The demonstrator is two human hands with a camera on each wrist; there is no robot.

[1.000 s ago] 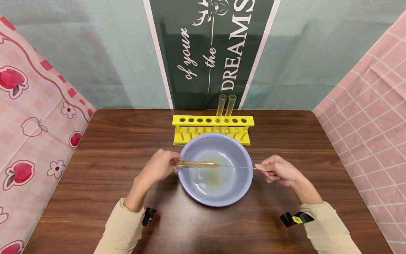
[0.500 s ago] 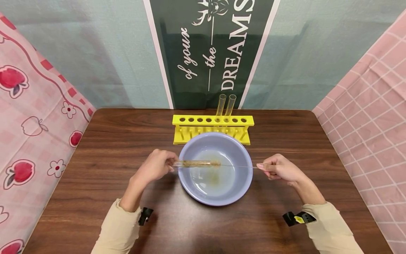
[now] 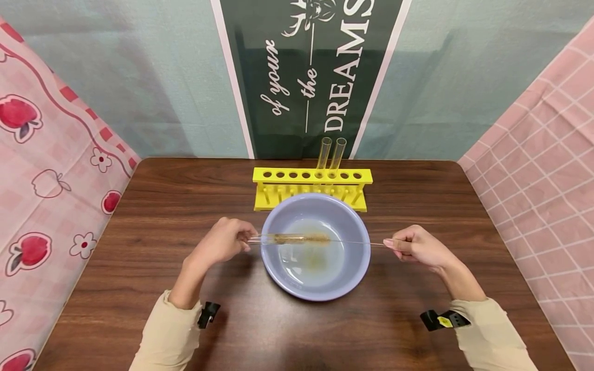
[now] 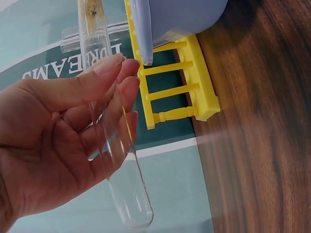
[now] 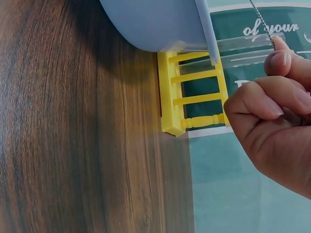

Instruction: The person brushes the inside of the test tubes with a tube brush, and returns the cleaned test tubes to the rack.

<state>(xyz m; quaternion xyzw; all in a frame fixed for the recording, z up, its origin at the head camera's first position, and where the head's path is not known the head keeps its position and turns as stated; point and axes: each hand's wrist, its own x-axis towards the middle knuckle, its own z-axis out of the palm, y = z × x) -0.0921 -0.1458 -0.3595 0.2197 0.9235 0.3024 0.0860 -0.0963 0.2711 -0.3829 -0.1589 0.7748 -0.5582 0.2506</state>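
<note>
My left hand pinches a clear glass test tube near its closed end, between thumb and fingers. The tube lies level over the left side of a lilac basin. A tan-bristled test tube brush sits partly inside the tube, its bristles sticking out of the mouth over the basin. On the right, my right hand pinches the end of the brush's thin twisted-wire handle, fingers curled. Cloudy water with a yellowish patch shows in the basin.
Behind the basin stands a yellow test tube rack, partly hidden by it. Two clear test tubes lean in its holes. The brown wooden table meets a printed backdrop, with pink cloths at both sides.
Both hands have drifted apart, the left one leftward and the right one rightward. More of the bristles now show outside the test tube's mouth.
</note>
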